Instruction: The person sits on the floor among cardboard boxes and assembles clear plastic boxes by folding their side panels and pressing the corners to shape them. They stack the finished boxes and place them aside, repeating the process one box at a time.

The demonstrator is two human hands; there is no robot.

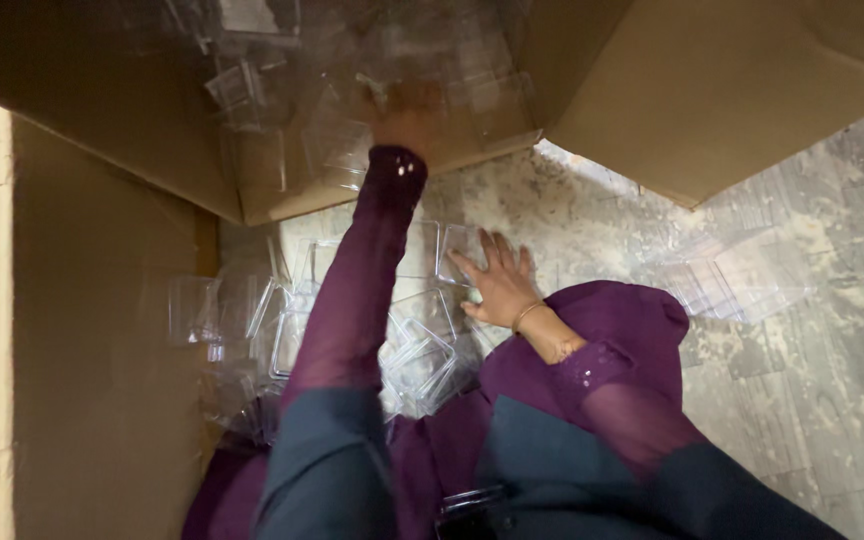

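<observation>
My left hand [407, 112] reaches up into a large cardboard box [252, 190] filled with clear plastic containers [252, 80]. The hand is blurred among them, and its grip is hidden. My right hand [500, 282] lies flat with fingers spread on a pile of clear plastic containers [422, 350] on the floor in front of me. It wears a thin bracelet. Both arms are in sheer purple sleeves.
The box's flap [702, 90] spreads out at the upper right. A tall cardboard wall [92, 350] stands on the left. More clear containers [732, 280] lie on the grey marbled floor [812, 400] at the right. Purple cloth [622, 320] covers my lap.
</observation>
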